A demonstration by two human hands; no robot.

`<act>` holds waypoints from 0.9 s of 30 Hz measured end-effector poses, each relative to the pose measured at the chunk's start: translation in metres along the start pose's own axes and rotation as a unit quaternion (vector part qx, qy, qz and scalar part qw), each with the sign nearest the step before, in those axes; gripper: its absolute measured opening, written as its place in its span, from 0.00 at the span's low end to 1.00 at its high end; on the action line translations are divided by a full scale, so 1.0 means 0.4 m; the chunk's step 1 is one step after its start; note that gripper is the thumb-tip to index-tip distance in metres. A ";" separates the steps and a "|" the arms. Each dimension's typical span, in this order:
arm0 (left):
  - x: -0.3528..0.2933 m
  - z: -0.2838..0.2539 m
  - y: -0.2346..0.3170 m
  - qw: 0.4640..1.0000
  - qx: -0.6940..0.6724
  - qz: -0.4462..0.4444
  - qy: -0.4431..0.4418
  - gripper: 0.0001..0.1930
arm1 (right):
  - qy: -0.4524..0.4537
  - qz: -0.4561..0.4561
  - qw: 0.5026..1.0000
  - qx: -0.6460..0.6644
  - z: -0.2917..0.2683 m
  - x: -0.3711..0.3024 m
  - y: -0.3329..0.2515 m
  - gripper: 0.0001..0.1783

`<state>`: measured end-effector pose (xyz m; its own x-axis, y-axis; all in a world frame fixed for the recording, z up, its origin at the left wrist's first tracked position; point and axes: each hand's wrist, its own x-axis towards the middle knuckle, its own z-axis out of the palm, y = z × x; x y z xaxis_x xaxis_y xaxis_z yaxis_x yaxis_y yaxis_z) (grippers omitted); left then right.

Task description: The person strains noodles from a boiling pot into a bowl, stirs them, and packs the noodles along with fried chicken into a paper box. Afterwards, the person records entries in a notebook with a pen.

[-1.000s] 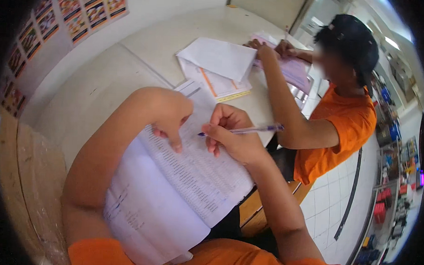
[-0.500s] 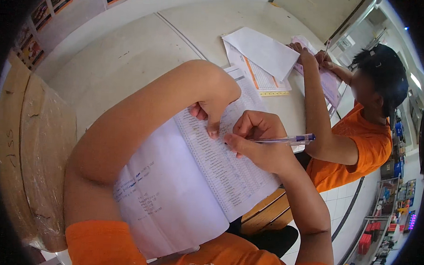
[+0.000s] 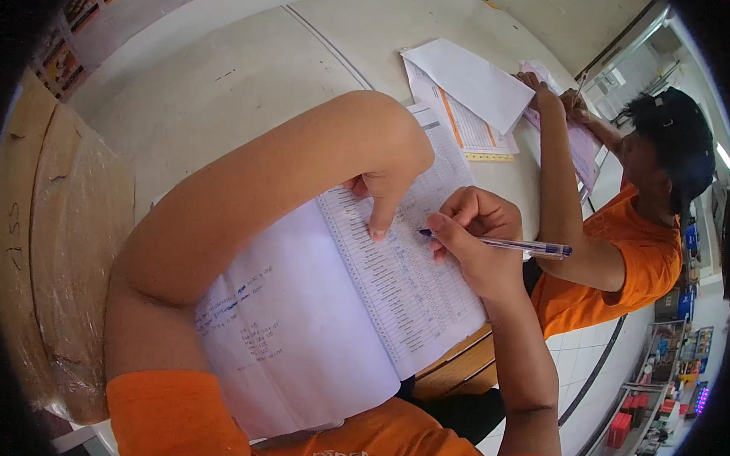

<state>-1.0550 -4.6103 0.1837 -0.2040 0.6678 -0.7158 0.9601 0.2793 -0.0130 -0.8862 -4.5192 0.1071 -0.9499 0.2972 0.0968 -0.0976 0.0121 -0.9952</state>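
Note:
An open booklet (image 3: 312, 363) of white sheets lies before me at a slant. Its left page carries a few handwritten lines, and a printed table (image 3: 399, 285) with many rows fills the right page. My left hand (image 3: 388, 176) is bent over at the wrist above the table's upper part. One digit stretches down onto a row; the other fingers are mostly hidden behind the hand. Just to its right, my right hand (image 3: 485, 240) pinches a clear ballpoint pen (image 3: 529, 247) with a blue tip. That tip is at the printed columns; whether it touches the paper I cannot tell.
A pale table (image 3: 249, 87) bears the booklet. Beyond it lie a white folded sheet (image 3: 474, 83) and an orange-striped form (image 3: 457, 123). At right a co-worker in an orange shirt (image 3: 638, 245) leans over pinkish paper (image 3: 573, 147). A wrapped cardboard box (image 3: 78, 258) stands at left.
My right hand has moved rightward with the pen, away from my left hand, and the pen's tip now shows. My left digit sits slightly lower on the table's rows. The whole view has shifted a little.

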 end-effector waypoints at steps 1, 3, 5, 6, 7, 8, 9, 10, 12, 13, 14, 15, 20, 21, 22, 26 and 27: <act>0.002 0.003 -0.002 1.000 -0.001 0.000 -0.001 0.32 | 0.003 -0.002 1.000 -0.004 0.002 -0.001 0.000 0.16; 0.000 0.006 -0.004 1.000 -0.005 0.010 0.013 0.33 | -0.002 -0.003 1.000 -0.007 0.001 -0.001 -0.001 0.16; -0.012 0.009 0.001 1.000 -0.001 0.008 0.029 0.30 | -0.008 -0.005 1.000 -0.011 0.003 -0.001 -0.006 0.16; -0.018 0.012 0.004 0.999 0.004 0.006 0.045 0.28 | -0.012 0.002 1.000 -0.014 0.005 -0.004 -0.008 0.16; -0.014 0.014 0.004 0.999 0.003 0.006 0.045 0.28 | -0.016 0.008 1.000 -0.018 0.006 -0.007 -0.010 0.17; -0.007 0.017 0.005 0.999 0.010 0.006 0.050 0.29 | -0.017 0.008 1.000 -0.018 0.005 -0.011 -0.011 0.17; -0.008 0.017 0.009 0.998 0.017 0.006 0.053 0.30 | -0.026 0.009 0.999 -0.036 0.000 -0.018 -0.012 0.17; -0.010 0.017 0.010 0.998 0.017 0.006 0.052 0.30 | -0.035 0.010 0.998 -0.053 -0.003 -0.023 -0.012 0.17; -0.014 0.010 0.013 0.999 0.008 -0.007 0.040 0.31 | -0.037 -0.010 0.997 -0.068 -0.007 -0.028 0.002 0.16; -0.013 0.008 0.013 0.999 0.009 -0.006 0.040 0.31 | -0.039 -0.029 0.995 -0.083 -0.009 -0.029 0.006 0.16; -0.011 0.006 0.012 0.999 0.004 -0.002 0.038 0.32 | -0.037 -0.030 0.995 -0.083 -0.010 -0.028 0.003 0.16; -0.013 0.007 0.009 0.999 -0.002 0.000 0.035 0.33 | -0.044 -0.019 0.994 -0.095 -0.008 -0.026 -0.002 0.16; 0.009 0.031 -0.007 0.998 -0.006 0.012 0.069 0.33 | -0.070 -0.012 0.987 -0.147 -0.001 0.009 0.000 0.14; 0.011 0.032 -0.007 0.997 0.002 0.014 0.081 0.30 | -0.072 0.011 0.986 -0.147 0.003 0.014 -0.006 0.14; 0.013 0.032 -0.007 0.997 0.001 0.015 0.081 0.30 | -0.073 0.035 0.986 -0.147 0.005 0.016 -0.008 0.14; -0.010 0.004 0.013 0.999 -0.012 -0.006 0.048 0.28 | -0.053 0.023 0.991 -0.120 -0.003 0.009 0.018 0.14; -0.016 -0.003 0.018 0.999 -0.025 -0.027 0.029 0.27 | -0.046 0.018 0.993 -0.105 -0.005 0.009 0.020 0.13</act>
<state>-1.0471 -4.6119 0.1891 -0.2673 0.6889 -0.6738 0.9367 0.3498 -0.0139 -0.8899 -4.5162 0.0996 -0.9758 0.2120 0.0534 -0.0090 0.2050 -0.9787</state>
